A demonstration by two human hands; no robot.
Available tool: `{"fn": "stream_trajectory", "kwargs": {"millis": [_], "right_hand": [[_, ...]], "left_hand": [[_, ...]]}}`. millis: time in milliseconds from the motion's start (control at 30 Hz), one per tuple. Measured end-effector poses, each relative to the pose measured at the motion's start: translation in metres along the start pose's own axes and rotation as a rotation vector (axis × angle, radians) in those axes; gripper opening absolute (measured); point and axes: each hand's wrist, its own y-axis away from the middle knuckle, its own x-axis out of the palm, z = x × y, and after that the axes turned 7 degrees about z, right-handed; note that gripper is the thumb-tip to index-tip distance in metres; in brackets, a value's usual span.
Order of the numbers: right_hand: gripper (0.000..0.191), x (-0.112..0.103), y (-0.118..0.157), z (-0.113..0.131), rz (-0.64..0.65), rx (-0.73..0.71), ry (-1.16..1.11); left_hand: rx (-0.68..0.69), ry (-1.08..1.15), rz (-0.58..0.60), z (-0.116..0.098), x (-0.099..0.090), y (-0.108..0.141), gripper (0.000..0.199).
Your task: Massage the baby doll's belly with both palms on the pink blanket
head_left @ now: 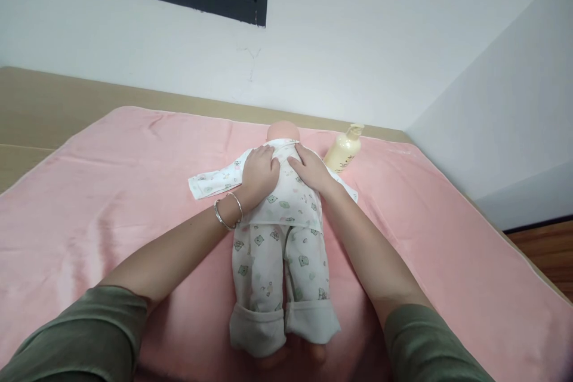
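– Right, biggest first?
– Smooth pink cloth sheet (pixel 147 191), soft creases, spread over a pale wood surface (pixel 40 101). In its middle: baby doll in white printed pyjamas (pixel 286 210), lying lengthwise, legs nearest the wearer. Face up or down, can't tell.
– Hands?
– Left hand (pixel 261 174) and right hand (pixel 312 170) laid open on the doll's upper torso, thumbs inward, gripping nothing.
– Doing that well?
– My call: palms flat, pressure light and even, fabric not bunching.
– Textures?
– Thin, cotton-looking pyjamas, small green animal prints, thick plain turned-up cuffs. Next, glossy cream pump bottle (pixel 344 149), rounded shoulders, near the right hand. Smallest: thin silvery bangles (pixel 216 215), left wrist.
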Motion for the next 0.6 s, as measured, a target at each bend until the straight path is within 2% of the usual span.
{"fn": "stream_trajectory", "kwargs": {"millis": [100, 167, 300, 400, 500, 600], "right_hand": [[0.053, -0.005, 0.001, 0.001, 0.017, 0.005, -0.001], [0.052, -0.006, 0.002, 0.011, 0.025, 0.044, 0.054], [0.046, -0.003, 0.011, 0.042, 0.045, 0.198, 0.216], [0.037, 0.001, 0.021, 0.058, 0.061, 0.186, 0.287], [0.030, 0.003, 0.026, 0.059, 0.073, 0.117, 0.294], [0.031, 0.000, 0.021, 0.052, 0.074, 0.148, 0.251]], "left_hand": [[0.016, -0.044, -0.007, -0.009, -0.003, 0.007, 0.043], [0.010, -0.052, -0.007, -0.011, -0.004, 0.008, 0.045], [-0.063, -0.018, 0.032, -0.002, -0.003, -0.001, 0.050], [-0.098, 0.059, 0.069, 0.008, -0.003, -0.010, 0.052], [-0.078, 0.091, 0.081, 0.010, -0.005, -0.013, 0.050], [-0.022, -0.019, 0.093, -0.001, -0.007, -0.007, 0.042]]}}
